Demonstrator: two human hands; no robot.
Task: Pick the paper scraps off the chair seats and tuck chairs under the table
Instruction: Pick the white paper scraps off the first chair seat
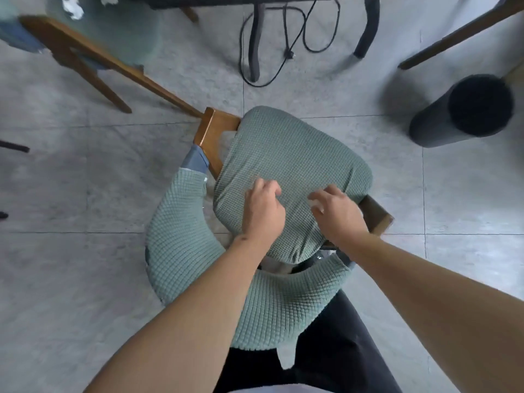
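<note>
Hands work on the green chair seat (292,171): my left hand (263,214) is curled, contents unclear; my right hand (337,214) pinches a pale paper scrap (316,206) near the seat's rear edge. Thin paper could tear or slip free.

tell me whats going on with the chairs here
A person leans over a green-covered chair, both hands on its seat. The left hand and right hand look curled, as if pinching up small scraps; something pale shows under the right fingers. Another chair at upper left has white paper scraps on it. Neither chair is tucked under the table yet.
</note>
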